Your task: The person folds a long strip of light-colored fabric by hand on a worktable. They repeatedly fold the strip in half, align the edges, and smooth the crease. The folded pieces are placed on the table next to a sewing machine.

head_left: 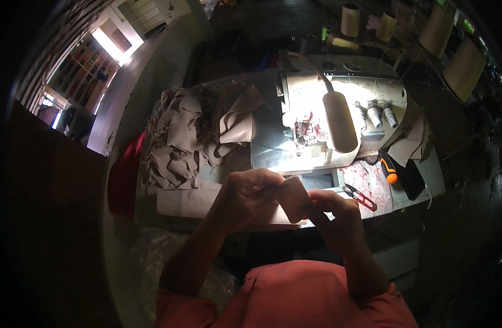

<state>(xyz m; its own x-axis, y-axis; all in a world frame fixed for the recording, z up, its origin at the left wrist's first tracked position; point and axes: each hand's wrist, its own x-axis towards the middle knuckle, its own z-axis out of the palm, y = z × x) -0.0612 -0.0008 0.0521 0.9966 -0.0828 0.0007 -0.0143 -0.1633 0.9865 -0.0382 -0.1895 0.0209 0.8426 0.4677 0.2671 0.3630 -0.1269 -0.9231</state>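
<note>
From my remote seat I see a small, soft-looking beige fabric piece [294, 199] held up in front of the table's near edge, between both hands. The left hand [243, 191] pinches its upper left side between thumb and fingers; the right hand [335, 216] pinches its lower right side, though I can't tell how firmly either one grips.

My first worry is slippage: the cloth looks limp, so if one pinch loosened, its edges could shift out of line or the piece could drop off the near edge. Next, the white metal sewing machine [392, 93] stands just beyond, and fingers brought close to its brightly lit needle area [301, 134] could be pricked. The glare from the long, rounded lamp [339, 123] (it washes out half the detail for me) could hide a misplaced edge. The small red-handled metal thread snips [363, 199] lie near the right hand, where a careless sweep could catch the cloth on their tips. To the left, the loose heap of beige fabric pieces [177, 123] could slide or tangle if bumped.

As for writing, dark capital lettering shows on the machine's front above a small bluish label [375, 138], whose own print is too small for me to read.
</note>
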